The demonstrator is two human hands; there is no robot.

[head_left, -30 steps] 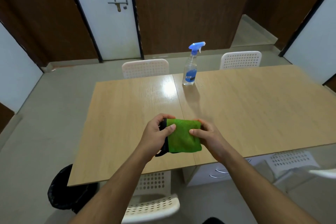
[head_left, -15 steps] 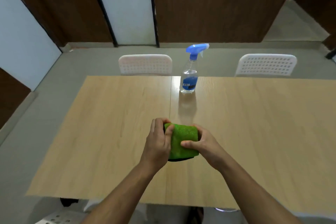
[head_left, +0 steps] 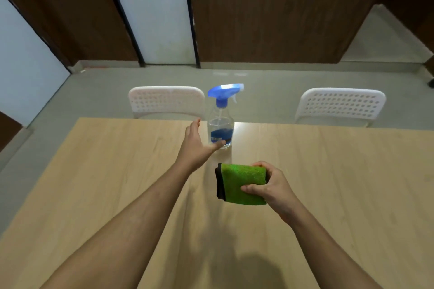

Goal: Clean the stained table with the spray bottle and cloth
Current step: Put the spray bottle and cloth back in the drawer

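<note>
Two bare arms come up from the bottom edge. There are no sleeves on them, all the way from the elbows to the wrists. The left hand (head_left: 196,148) and the right hand (head_left: 273,186) are bare too, with no gloves. No rings, watch or bands show on the fingers or wrists. The fingernails look short and plain.

Dim even indoor light, soft shadow on table (head_left: 352,195), wide-angle edge bending, slight blur
</note>
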